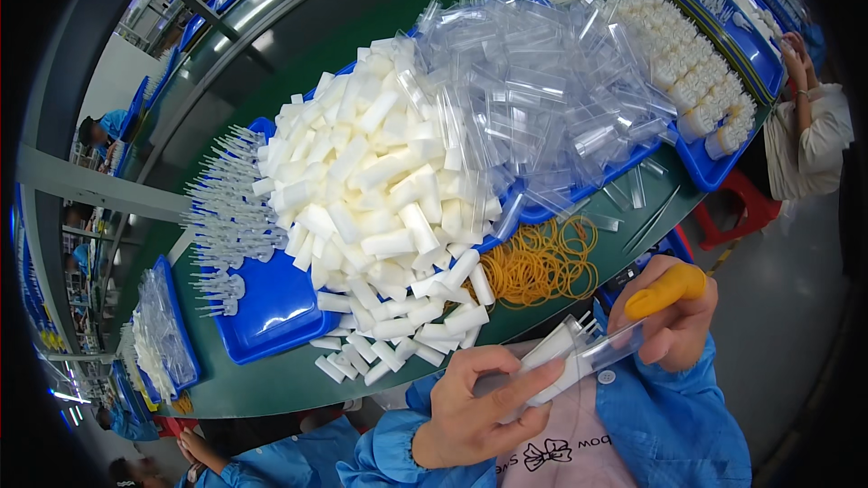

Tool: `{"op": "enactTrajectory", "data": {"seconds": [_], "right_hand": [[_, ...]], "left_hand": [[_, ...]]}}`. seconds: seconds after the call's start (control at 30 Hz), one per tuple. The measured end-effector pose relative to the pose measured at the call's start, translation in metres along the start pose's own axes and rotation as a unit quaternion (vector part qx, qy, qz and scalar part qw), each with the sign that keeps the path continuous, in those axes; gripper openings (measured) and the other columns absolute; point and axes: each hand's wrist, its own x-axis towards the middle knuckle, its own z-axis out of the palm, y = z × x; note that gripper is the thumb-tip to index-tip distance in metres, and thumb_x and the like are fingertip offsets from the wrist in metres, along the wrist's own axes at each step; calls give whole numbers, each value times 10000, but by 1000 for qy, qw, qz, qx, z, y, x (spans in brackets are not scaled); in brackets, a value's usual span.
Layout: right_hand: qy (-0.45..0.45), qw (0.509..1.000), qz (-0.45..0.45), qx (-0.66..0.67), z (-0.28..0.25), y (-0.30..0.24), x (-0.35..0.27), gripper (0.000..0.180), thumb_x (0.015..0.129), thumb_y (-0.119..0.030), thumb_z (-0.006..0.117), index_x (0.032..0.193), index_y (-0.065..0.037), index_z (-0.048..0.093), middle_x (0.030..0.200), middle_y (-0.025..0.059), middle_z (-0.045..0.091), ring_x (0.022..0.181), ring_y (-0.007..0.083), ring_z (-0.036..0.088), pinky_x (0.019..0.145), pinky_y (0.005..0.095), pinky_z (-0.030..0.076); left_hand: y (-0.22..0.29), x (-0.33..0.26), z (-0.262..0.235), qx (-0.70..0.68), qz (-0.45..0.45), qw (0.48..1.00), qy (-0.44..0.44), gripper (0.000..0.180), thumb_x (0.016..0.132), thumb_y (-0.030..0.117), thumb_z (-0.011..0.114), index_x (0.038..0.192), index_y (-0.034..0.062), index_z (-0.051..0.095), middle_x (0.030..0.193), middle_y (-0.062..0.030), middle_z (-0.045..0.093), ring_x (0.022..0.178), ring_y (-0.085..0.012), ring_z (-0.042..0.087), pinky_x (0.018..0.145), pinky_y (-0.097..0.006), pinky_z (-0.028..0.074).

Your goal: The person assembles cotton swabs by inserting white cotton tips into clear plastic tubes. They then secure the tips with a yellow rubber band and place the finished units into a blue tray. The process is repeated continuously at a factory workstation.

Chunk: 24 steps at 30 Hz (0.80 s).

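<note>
In front of my chest, my left hand (475,411) is closed around a white foam-like cylinder (550,378), with thin white prongs sticking out of its upper end. A clear plastic sleeve (619,346) lies against the cylinder; my right hand (678,321) grips its far end. A yellow finger cot (667,291) covers one fingertip of that hand. How far the sleeve overlaps the cylinder is hard to tell. Nearest to both hands on the table are loose white foam cylinders (393,330) and a heap of yellow rubber bands (538,262).
Beyond lies a big heap of clear plastic sleeves (551,81) on blue trays. Pronged white parts fill a blue tray (271,321) at left; bundled ones stand in another tray (701,171) at right. Tweezers (653,221) lie near the table edge. Co-workers sit at both sides.
</note>
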Motion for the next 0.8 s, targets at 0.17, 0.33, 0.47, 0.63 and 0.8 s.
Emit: {"op": "enactTrajectory", "data": {"seconds": [0.17, 0.33, 0.47, 0.63, 0.8], "right_hand": [[-8, 999, 41, -20, -2, 2, -1, 434, 608, -178, 861, 881, 73, 635, 830, 132, 628, 678, 163, 622, 613, 258, 475], [-47, 993, 29, -101, -2, -1, 5, 339, 630, -112, 817, 870, 56, 646, 797, 120, 625, 652, 139, 589, 579, 245, 437], [-94, 988, 46, -118, -7, 1, 14, 270, 657, -77, 766, 869, 44, 650, 782, 101, 621, 634, 133, 574, 569, 242, 425], [-247, 942, 71, -214, -14, 7, 30, 256, 727, -116, 724, 926, 28, 653, 876, 113, 609, 734, 182, 600, 663, 273, 464], [-294, 876, -27, -382, 2, 0, 19, 569, 736, -234, 745, 1216, -14, 532, 1197, 204, 510, 1061, 341, 545, 897, 375, 439]], "left_hand": [[-8, 0, 2, -31, 38, 999, -4, 457, 564, 15, 760, 1010, 83, 686, 977, -89, 441, 807, -196, 540, 690, -280, 474], [-8, 1, 6, -87, -27, 996, 11, 674, 571, 32, 777, 1202, 44, 540, 1022, -99, 437, 860, -187, 510, 729, -282, 445], [-16, 5, 8, -329, -175, 923, -93, 909, 667, 60, 730, 1427, 34, 232, 1346, -163, 339, 1049, -208, 512, 931, -345, 385], [-25, 4, 22, -651, -322, 655, -208, 730, 898, 189, 563, 1451, 29, 115, 1395, -128, 361, 1230, -203, 441, 1035, -340, 320], [-37, -6, 28, -671, -327, 648, -151, 523, 939, 274, 517, 1359, 12, 347, 1257, -83, 510, 1135, -162, 509, 988, -304, 374]]}}
